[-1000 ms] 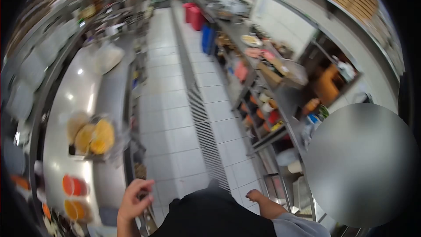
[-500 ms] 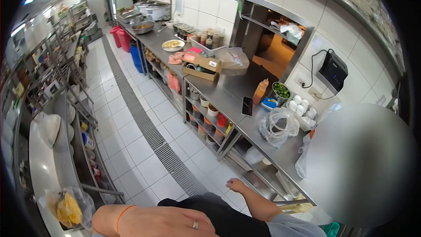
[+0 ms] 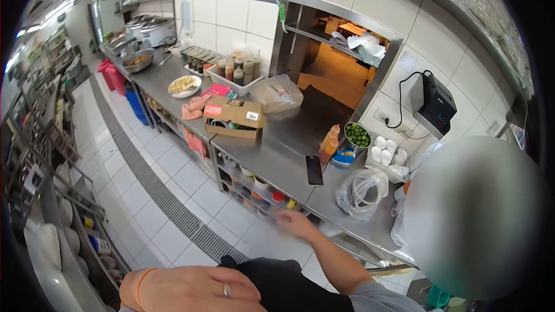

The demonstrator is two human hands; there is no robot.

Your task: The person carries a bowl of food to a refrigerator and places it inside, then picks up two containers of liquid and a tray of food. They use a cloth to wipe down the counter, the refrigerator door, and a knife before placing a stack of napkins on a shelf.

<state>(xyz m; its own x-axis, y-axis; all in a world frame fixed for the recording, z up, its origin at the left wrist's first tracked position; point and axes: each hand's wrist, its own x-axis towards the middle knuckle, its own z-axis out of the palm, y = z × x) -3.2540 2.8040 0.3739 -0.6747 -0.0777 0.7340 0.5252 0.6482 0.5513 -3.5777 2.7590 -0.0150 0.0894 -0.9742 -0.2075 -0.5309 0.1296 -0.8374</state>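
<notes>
My left hand (image 3: 193,289), with a ring and an orange band at the wrist, is at the bottom left in front of the dark apron (image 3: 283,280). Its fingertips are hidden, so its grip cannot be made out. My right hand (image 3: 295,225) is blurred and reaches out beside the steel counter (image 3: 277,150), low in front of the shelves; its fingers are smeared. Nearest to it on the counter lie a black phone (image 3: 314,170) and a clear plastic bag (image 3: 362,194). Orange sauce bottles (image 3: 329,143) stand behind the phone.
An open cardboard box (image 3: 234,118), a plate of food (image 3: 185,85) and a tray of bottles (image 3: 237,74) stand further along the counter. A bowl of green limes (image 3: 357,134) is near the wall. A floor drain (image 3: 150,176) runs along the aisle. A blurred shape covers the right.
The view has turned toward the counter. My right hand has risen and moved forward, closer to the counter's edge. My left hand stays low in front of me.
</notes>
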